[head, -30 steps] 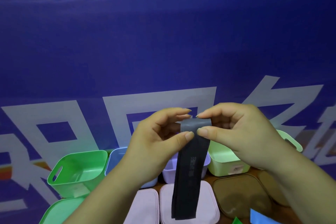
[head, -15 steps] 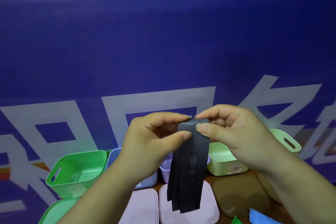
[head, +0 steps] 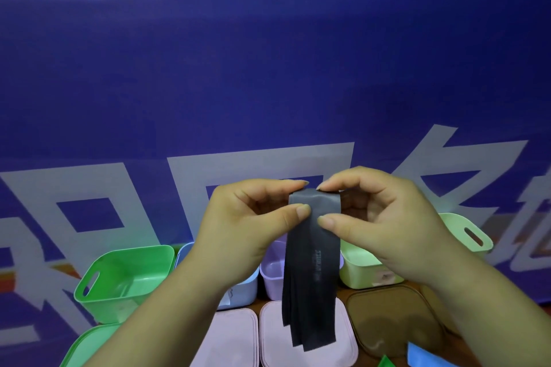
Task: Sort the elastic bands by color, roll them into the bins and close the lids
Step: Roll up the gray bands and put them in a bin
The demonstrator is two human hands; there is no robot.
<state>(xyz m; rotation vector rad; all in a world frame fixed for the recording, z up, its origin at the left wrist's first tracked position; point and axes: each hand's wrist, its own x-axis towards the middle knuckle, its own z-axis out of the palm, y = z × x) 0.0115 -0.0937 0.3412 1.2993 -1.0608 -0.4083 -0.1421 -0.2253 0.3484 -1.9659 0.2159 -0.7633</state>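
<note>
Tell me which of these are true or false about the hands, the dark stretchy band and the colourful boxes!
1. The left hand and the right hand both pinch the top of the dark grey flat elastic band. True.
2. The band is rolled up into a tight little roll. False: it hangs down flat, folded in layers.
3. The bright green plastic bin stands open with no lid on it. True.
4. The brown rounded lid is closed on the pale green plastic bin. False: the lid lies flat in front of the bin, which is open.
</note>
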